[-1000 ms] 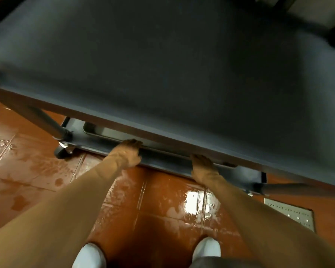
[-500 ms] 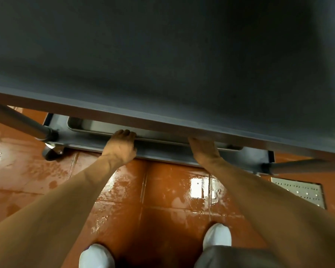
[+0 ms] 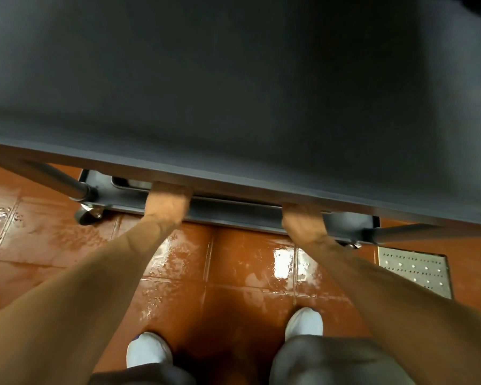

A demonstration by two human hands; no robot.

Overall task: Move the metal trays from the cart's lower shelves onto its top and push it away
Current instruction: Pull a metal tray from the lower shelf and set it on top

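Note:
The cart's bare grey top (image 3: 233, 79) fills the upper half of the view. Below its front edge shows the lower shelf (image 3: 233, 215), with the rim of a metal tray (image 3: 128, 184) lying on it. My left hand (image 3: 165, 204) reaches under the top towards the tray's left part. My right hand (image 3: 303, 220) reaches in further right. The fingers of both hands are hidden under the cart's top, so their grip cannot be seen.
A cart leg and caster (image 3: 88, 215) stand at the left, another leg (image 3: 395, 232) at the right. The orange tiled floor (image 3: 233, 273) is wet and shiny. A perforated metal drain cover (image 3: 414, 270) lies at the right. My white shoes (image 3: 147, 348) are near the bottom.
Both hands have gone further under the cart's top, so the fingers are now hidden. The view has shifted lower and closer to the cart.

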